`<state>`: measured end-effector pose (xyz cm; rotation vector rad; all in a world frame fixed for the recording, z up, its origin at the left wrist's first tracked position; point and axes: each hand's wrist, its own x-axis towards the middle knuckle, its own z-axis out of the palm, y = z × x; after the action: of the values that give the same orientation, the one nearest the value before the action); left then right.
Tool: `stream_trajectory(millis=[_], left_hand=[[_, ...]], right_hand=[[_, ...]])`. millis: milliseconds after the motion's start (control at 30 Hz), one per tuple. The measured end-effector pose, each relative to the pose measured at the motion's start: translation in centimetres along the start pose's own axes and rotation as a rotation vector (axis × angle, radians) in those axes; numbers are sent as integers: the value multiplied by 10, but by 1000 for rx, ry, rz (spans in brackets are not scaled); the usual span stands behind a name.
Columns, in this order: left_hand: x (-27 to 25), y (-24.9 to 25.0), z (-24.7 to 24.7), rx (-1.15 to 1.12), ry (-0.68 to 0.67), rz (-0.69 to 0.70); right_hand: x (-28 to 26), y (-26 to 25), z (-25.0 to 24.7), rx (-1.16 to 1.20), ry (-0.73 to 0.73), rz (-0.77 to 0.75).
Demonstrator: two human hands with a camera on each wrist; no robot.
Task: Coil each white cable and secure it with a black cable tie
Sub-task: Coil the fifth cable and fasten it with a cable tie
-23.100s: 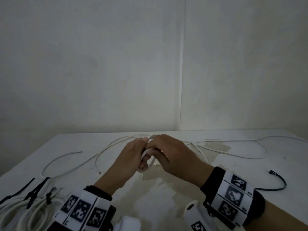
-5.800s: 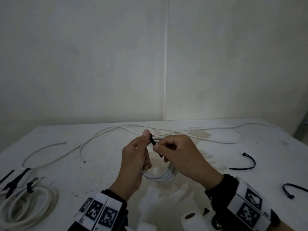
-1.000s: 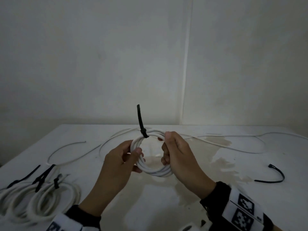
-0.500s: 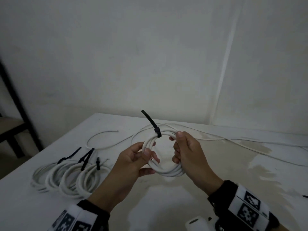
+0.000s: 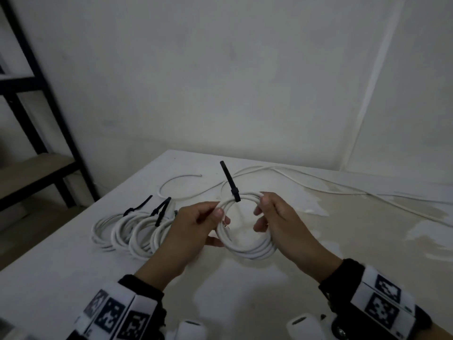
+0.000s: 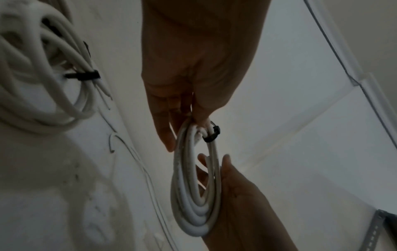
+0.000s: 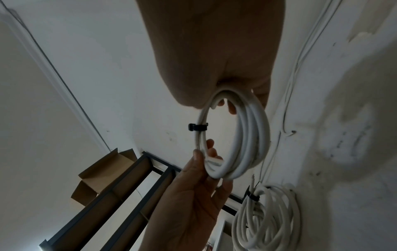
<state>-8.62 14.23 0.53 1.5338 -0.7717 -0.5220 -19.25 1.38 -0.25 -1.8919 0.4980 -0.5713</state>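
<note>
A coiled white cable [image 5: 247, 249] hangs upright above the table between both hands. A black cable tie [image 5: 230, 184] is cinched round its top, tail sticking up. My left hand [image 5: 193, 229] pinches the coil's left side between thumb and fingers; my right hand [image 5: 274, 222] grips its right side with fingers curled through the ring. In the left wrist view the coil [image 6: 193, 195] and tie [image 6: 211, 135] sit under the left hand's fingers [image 6: 167, 129]. In the right wrist view the coil [image 7: 244, 139] shows the tie [image 7: 197, 127].
Several tied white coils [image 5: 132, 229] lie on the white table [image 5: 49, 278] left of my hands. Loose white cable [image 5: 318, 185] trails along the far side. A black metal shelf [image 5: 36, 94] stands at the left, with a cardboard box [image 7: 103, 171] on it.
The tie went on and was cinched since the earliest frames. Over the last second the view swung left, and both hands carried the tied coil toward the pile of finished coils.
</note>
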Motion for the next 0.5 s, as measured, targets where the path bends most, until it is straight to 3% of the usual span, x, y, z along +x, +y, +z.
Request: stream_trajectory(millis=[100, 233, 500], left_hand=[[-2, -6, -9, 101, 12, -26], [0, -14, -24, 235, 3, -82], [9, -34, -54, 535, 48, -137]], right_hand=[[-3, 3, 5, -73, -219, 131], [-2, 7, 11, -147, -350, 186], [13, 27, 8, -351, -348, 227]])
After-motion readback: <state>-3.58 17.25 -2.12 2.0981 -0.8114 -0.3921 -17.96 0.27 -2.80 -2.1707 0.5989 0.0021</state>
